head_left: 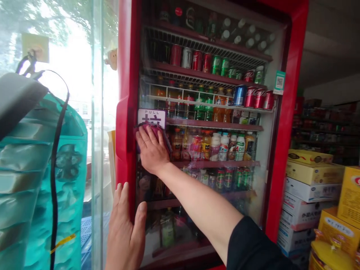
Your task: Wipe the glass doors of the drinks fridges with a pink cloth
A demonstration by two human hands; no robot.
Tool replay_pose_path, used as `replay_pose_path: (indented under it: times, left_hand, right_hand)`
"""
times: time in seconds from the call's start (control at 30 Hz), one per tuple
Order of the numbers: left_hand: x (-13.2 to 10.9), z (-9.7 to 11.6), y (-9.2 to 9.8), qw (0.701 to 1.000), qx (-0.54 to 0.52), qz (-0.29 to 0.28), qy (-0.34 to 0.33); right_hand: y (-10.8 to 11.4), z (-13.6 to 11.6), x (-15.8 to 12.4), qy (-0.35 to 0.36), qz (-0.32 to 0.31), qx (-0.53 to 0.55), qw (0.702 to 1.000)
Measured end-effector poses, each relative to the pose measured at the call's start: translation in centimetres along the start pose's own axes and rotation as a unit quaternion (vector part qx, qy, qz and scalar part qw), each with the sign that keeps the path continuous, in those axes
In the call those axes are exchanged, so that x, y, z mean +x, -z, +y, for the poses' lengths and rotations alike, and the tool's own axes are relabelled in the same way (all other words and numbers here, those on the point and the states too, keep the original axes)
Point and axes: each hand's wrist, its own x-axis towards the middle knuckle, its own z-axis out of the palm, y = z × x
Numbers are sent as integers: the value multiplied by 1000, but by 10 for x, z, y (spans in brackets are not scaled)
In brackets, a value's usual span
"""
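Note:
My right hand [153,150] presses a purple cloth [167,140] against the glass door [180,228] of a red-framed drinks fridge, fingers stretched over it. Part of the cloth is hidden under the palm. Just above the fingers is a white PULL sign [152,112], its lower part covered by the cloth. Lower down, my left hand [125,228] holds nothing. It is raised in front of the red door edge [126,131] with thumb and fingers apart; whether it touches the frame I cannot tell.
Behind the glass, shelves carry several cans [197,60] and bottles [224,146]. A turquoise wrapped object [70,195] with a black strap stands at left, beside a transparent panel [97,150]. Stacked boxes [312,187] and a yellow pot [332,255] are at right.

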Motion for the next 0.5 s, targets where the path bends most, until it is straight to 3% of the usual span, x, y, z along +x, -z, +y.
replay_pose_path:
  times: [0.1,0.2,0.37,0.5]
  left_hand:
    - [3,3,-5,1000,7,-7,-20]
    - [6,8,-17,999,12,-10,-39]
    - [6,18,-46,997,13,-22,-69]
    - [12,31,-60,994,13,-24,-104]
  right_hand:
    - [6,17,-7,63,-12,-28,998]
    - [18,49,-15,53,2,-51,997]
    - [51,122,-45,-63,40,-83,994]
    - [81,189,-85,-170,77,-135,973]
